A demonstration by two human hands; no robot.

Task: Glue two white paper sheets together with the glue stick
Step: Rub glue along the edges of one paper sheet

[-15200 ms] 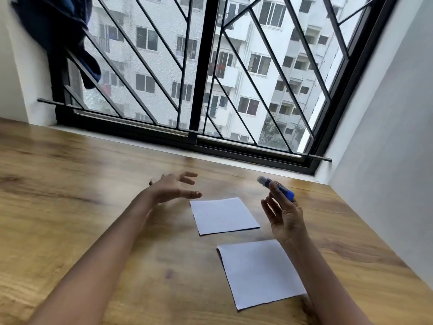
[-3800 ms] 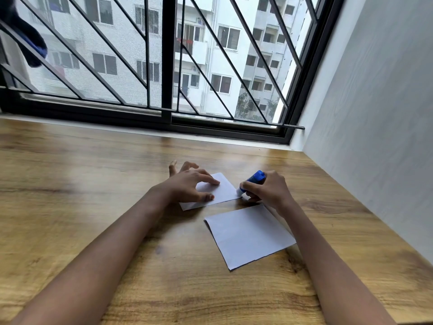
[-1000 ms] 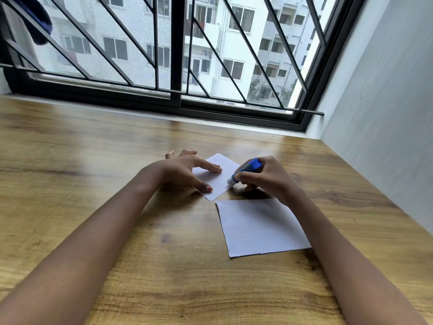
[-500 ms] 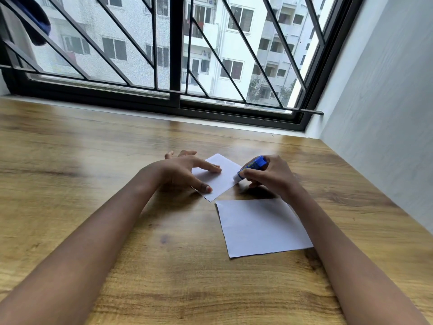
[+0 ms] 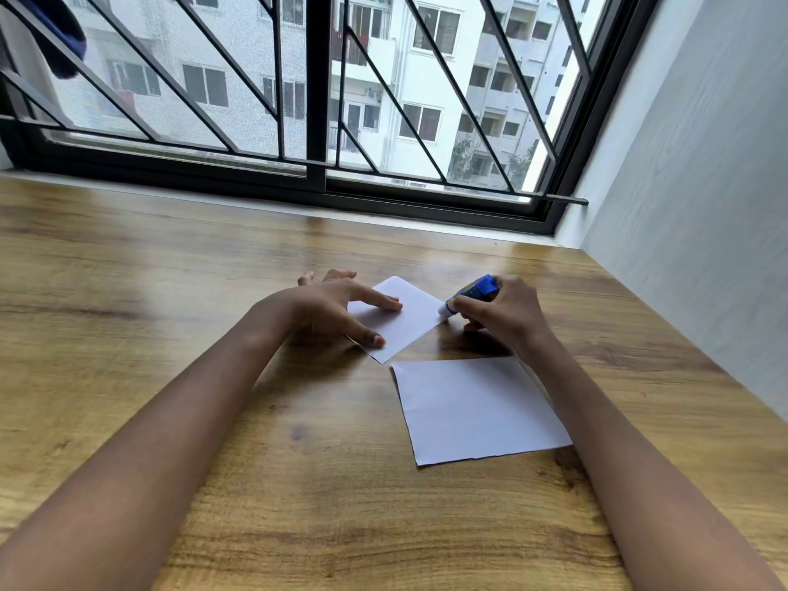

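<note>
Pinning far sheet (image 5: 409, 317) flat, left hand (image 5: 328, 309) fingers spread; right hand (image 5: 503, 313) gripped glue stick (image 5: 469, 294), tip seemingly touching its right edge. Near sheet (image 5: 477, 409) bare on surface (image 5: 170, 292).

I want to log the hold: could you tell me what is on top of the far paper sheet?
The left hand presses on the far paper sheet, and the glue stick in the right hand touches its right edge. The part under the hand is covered.

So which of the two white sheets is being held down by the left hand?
The far sheet, nearer the window: the left hand presses on it, with the glue stick at its right edge. The near sheet lies untouched.
</note>
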